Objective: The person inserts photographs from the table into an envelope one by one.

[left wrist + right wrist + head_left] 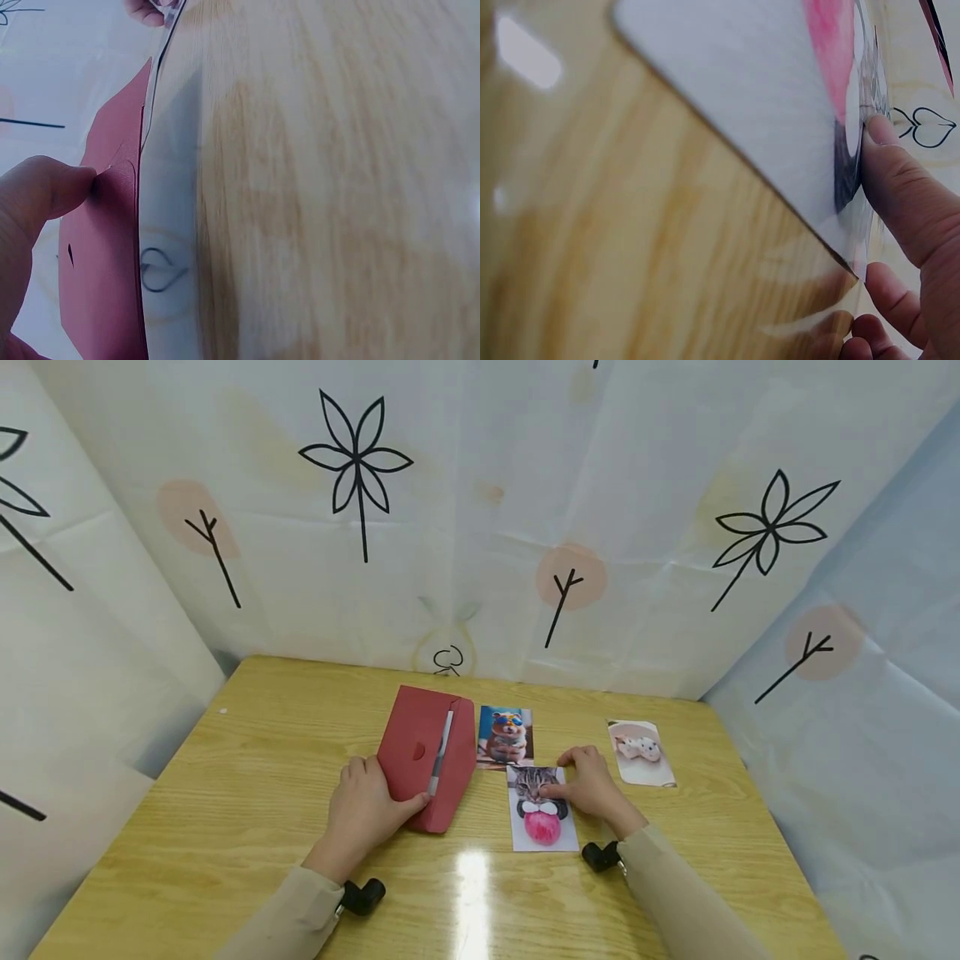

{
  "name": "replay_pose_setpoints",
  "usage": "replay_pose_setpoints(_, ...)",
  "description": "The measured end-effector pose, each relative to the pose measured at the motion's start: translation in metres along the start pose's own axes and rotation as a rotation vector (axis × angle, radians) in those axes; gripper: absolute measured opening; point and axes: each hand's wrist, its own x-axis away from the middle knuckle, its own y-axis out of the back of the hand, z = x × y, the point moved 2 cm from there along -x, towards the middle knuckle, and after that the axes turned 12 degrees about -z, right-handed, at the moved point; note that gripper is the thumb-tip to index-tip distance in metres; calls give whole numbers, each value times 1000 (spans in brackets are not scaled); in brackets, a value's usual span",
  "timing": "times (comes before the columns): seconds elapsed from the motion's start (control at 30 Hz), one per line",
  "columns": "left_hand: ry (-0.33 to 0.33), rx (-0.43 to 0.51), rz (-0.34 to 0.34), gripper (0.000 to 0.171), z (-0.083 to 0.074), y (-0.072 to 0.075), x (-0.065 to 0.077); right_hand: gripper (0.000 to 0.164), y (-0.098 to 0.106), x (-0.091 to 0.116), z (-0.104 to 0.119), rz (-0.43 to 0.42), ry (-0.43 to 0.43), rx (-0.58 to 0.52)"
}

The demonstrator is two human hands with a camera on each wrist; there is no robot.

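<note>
Your left hand [363, 806] grips the envelope [420, 770], your right hand [594, 787] the cat card [542, 825]; squeezing could crease it under the thumb [557, 791].

One red envelope [420, 764], three animal cards [543, 818] [506, 739] [642, 752], two hands [366, 806] [592, 787], two wrist cameras [363, 897] [600, 857]

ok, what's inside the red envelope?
A narrow pale strip with darker patches shows at the opening of the red envelope, which the left hand grips. The rest is covered by the envelope, so I can't tell what it is or whether more lies inside.
</note>
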Motion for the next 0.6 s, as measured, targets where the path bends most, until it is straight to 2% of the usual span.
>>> replay_pose_setpoints(0.5,0,8,-7,96,0,3,1,61,3,-1,5,30,-10,-4)
replay_pose_setpoints(0.6,1,6,0,97,0,3,1,62,4,0,6,37,-40,-28)
